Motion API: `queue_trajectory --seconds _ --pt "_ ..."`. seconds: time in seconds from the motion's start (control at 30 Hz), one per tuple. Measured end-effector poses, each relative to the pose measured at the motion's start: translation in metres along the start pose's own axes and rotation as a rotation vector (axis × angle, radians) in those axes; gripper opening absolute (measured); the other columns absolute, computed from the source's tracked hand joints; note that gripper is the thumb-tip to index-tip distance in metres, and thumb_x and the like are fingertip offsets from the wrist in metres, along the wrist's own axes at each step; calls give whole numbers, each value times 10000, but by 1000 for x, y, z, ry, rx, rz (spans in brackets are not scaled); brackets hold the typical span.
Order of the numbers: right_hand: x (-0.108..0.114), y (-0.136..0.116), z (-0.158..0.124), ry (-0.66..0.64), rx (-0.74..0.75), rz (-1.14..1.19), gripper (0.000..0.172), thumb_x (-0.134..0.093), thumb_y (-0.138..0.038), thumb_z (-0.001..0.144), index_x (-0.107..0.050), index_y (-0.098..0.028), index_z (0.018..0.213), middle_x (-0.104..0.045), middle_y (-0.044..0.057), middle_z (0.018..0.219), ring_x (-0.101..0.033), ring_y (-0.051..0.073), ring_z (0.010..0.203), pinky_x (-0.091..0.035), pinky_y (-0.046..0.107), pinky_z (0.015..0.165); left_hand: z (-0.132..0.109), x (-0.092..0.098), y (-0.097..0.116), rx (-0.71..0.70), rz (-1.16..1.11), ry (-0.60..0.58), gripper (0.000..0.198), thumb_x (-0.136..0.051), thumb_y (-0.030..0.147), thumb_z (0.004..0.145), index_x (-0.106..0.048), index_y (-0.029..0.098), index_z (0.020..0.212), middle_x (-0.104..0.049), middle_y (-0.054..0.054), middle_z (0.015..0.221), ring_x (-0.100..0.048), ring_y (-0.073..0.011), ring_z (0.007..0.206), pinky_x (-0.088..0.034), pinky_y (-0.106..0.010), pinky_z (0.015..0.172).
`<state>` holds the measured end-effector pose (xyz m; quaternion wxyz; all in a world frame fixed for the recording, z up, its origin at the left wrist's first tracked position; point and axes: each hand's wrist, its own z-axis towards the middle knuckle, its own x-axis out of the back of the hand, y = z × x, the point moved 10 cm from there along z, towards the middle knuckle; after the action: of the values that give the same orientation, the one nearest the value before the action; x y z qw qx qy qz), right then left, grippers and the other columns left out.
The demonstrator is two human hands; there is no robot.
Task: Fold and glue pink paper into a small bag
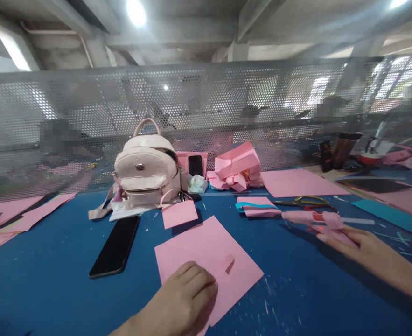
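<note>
My right hand (370,249) is wrapped round the grip of a pink hot glue gun (312,218). Its nozzle points left, and a clear glue stick (358,221) juts out behind. Under my left hand (188,294) lies a pink paper sheet (207,240), held down at its lower left with the fingers curled together; the fingertips are partly hidden. On that sheet a small folded pink paper piece (229,264) stands up. Just left of the nozzle is a folded pink paper piece with a blue strip (258,206). A small pink paper bag with a handle (180,213) sits beyond the sheet.
A black phone (115,247) lies left on the blue table (52,266), with a pale backpack (146,170) behind it. Crumpled pink paper (237,168), scissors (305,203) and a large pink sheet (302,182) lie at the back. A perforated metal screen (206,98) runs behind the table.
</note>
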<state>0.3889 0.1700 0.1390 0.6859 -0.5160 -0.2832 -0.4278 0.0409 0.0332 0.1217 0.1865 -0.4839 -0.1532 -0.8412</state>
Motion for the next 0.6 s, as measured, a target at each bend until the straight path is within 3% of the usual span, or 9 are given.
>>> queue_trajectory --seconds 0.07,0.13,0.27,0.4,0.6 --pt "-25 -26 -11 -284 -3 187 327 -656 -477 824 -774 -182 747 -772 122 782 -734 234 736 -533 308 676 0 0 0 -3 6 17 292 -465 57 913 -592 50 1176 -677 -147 968 -616 -237 860 -552 -394 763" --pt "-44 -60 -28 -508 11 334 492 -539 -591 886 -683 -181 656 -704 97 605 -667 183 519 -496 285 535 -2 0 0 -2 22 46 263 -487 56 911 -604 63 1146 -682 -136 955 -620 -227 854 -550 -375 758" --pt "-79 -120 -53 -802 54 484 463 -542 -612 912 -629 -164 832 -699 45 609 -609 120 442 -370 191 429 -6 -5 -1 -12 53 103 156 -542 51 897 -625 86 1025 -698 -115 957 -628 -199 855 -541 -351 789" --pt "-110 -143 -54 -912 124 506 491 -534 -622 919 -604 -136 906 -591 -21 453 -502 100 389 -339 178 431 -10 -8 -3 -30 96 147 85 -577 54 888 -630 95 941 -707 -96 970 -635 -182 842 -535 -346 814" --pt "-134 -133 -64 -1048 106 571 601 -551 -721 829 -630 -130 904 -480 -61 436 -426 90 374 -332 183 421 -6 -3 0 -74 191 219 120 -544 61 928 -650 93 882 -712 -64 891 -637 -167 791 -544 -331 794"
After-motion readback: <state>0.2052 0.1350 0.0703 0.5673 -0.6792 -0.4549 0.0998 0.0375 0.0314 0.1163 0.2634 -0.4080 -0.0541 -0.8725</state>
